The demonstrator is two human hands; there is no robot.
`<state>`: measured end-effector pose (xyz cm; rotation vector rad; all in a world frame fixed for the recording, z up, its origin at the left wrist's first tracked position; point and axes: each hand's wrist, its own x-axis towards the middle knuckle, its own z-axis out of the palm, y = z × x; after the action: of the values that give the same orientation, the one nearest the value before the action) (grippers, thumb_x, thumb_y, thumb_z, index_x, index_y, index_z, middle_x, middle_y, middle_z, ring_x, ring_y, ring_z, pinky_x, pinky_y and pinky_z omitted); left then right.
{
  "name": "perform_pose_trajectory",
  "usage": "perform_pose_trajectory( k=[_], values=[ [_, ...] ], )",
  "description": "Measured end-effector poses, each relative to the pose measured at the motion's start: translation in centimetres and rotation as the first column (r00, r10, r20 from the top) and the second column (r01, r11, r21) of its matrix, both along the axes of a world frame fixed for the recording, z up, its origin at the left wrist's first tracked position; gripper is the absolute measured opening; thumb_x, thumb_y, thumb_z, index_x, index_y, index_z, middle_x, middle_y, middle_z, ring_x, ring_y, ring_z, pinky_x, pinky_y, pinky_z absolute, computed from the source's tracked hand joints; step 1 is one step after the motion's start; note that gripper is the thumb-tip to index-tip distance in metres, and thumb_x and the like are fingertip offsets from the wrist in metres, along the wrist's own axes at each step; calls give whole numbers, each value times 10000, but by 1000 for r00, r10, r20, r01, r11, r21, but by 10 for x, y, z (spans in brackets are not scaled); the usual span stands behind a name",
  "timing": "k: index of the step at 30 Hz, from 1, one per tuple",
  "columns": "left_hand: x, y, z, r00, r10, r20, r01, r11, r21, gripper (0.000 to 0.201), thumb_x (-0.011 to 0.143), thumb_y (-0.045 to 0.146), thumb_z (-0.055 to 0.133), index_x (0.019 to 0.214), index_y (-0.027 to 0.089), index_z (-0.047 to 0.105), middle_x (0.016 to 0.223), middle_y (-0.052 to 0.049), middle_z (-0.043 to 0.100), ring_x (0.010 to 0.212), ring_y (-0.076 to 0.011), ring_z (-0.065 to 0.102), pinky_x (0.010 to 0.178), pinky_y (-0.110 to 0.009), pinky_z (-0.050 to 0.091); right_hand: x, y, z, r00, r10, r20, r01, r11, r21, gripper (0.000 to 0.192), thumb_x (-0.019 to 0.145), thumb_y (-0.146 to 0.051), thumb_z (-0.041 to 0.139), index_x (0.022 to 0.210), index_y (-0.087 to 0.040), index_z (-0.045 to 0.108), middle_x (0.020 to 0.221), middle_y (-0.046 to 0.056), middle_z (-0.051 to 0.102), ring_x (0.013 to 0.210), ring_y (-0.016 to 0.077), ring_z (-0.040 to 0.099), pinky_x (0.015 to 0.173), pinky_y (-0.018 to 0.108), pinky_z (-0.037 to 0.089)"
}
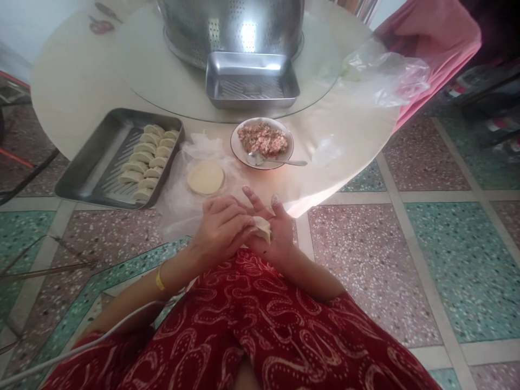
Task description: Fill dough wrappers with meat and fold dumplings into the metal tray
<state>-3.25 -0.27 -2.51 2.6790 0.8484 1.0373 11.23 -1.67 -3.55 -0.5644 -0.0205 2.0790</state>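
Both hands met at the near table edge: the left hand (221,227) pinched a dumpling (262,227) cradled in the half-open right hand (273,234). About a dozen folded ones lay in the left tray (81,181). Wrappers (205,177) and a bowl of filling (262,139) remained, so much work looked left.

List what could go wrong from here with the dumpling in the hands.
1. The dumpling is pinched between the left hand and right hand past the table edge, over the lap; a slip may drop it there.
2. The tray juts past that edge, so a nudge might tip it.
3. The wrappers lie uncovered and may dry.
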Motion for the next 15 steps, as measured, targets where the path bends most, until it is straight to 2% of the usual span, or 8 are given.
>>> perform_pose_trajectory(
  k=[6,10,15],
  values=[
    [3,-1,-5,1000,-9,-1,9,1000,27,66,905,155,578,861,204,566,805,-20,643,809,-178,578,744,-370,468,-1,1,-3,1000,17,-16,-17,1000,1,591,950,-531,147,1301,-238,523,1098,100,723,801,212,660,827,460,562],
    [0,-1,-4,1000,-13,2,13,1000,9,47,892,183,613,908,211,578,826,-16,657,813,-182,592,761,-378,469,-2,-1,-5,1000,18,-10,-18,1000,19,563,936,-546,191,1256,-250,547,1130,107,711,857,225,664,862,480,543],
    [-7,-4,-6,998,66,-5,-66,998,-2,107,870,249,667,929,207,587,841,-21,689,817,-194,604,776,-388,458,-1,-1,-2,1000,-9,-19,9,1000,28,550,944,-559,169,1195,-254,551,1138,97,706,910,216,662,885,460,526]
  ],
)
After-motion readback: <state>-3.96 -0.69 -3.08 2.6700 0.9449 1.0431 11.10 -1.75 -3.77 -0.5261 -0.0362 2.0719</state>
